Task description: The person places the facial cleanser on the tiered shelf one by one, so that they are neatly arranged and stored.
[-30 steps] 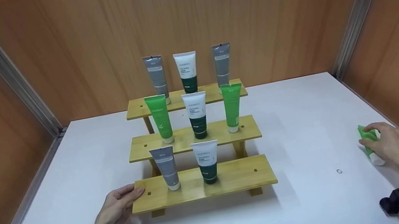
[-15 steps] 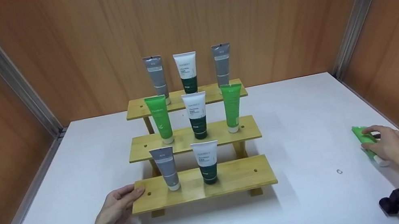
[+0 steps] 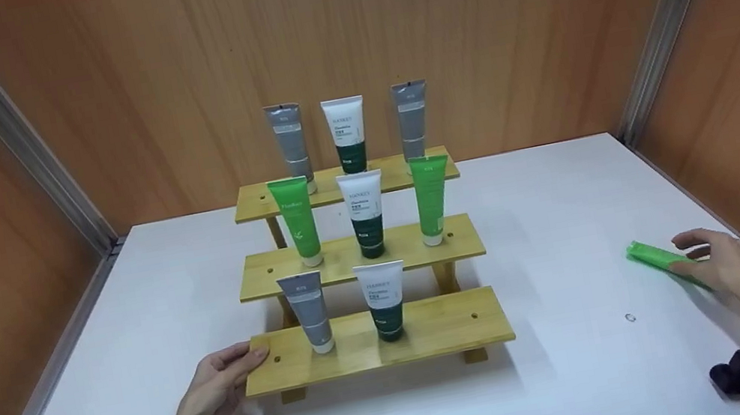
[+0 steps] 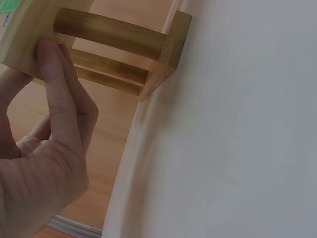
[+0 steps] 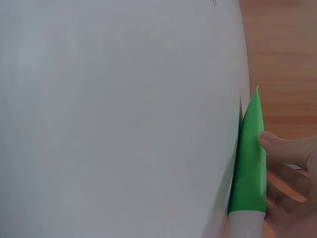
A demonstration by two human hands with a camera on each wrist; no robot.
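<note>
A three-tier wooden display stand (image 3: 437, 329) stands on the white table. My left hand (image 3: 219, 386) pinches the left end of its lowest board, thumb on top; in the left wrist view the fingers (image 4: 57, 94) lie against the board's underside. Over at the right, my right hand (image 3: 722, 263) holds a green squeeze tube (image 3: 657, 257) low at the table, its flat end pointing left and away. The right wrist view has the thumb (image 5: 282, 146) on the tube, with the other fingers partly hidden behind it. A white cap (image 5: 246, 224) shows there too.
Grey tubes (image 3: 310, 313), white-and-dark-green tubes (image 3: 384, 300) and green tubes (image 3: 432, 196) stand cap-down on the tiers. The lowest board carries two, left and middle. A small ring (image 3: 630, 317) lies on the table. Wooden walls (image 3: 500, 40) enclose the back and sides.
The green tube has turned in my right hand, its flat end swinging left and its cap passing out of sight under the hand in the head view. My left hand stays on the stand.
</note>
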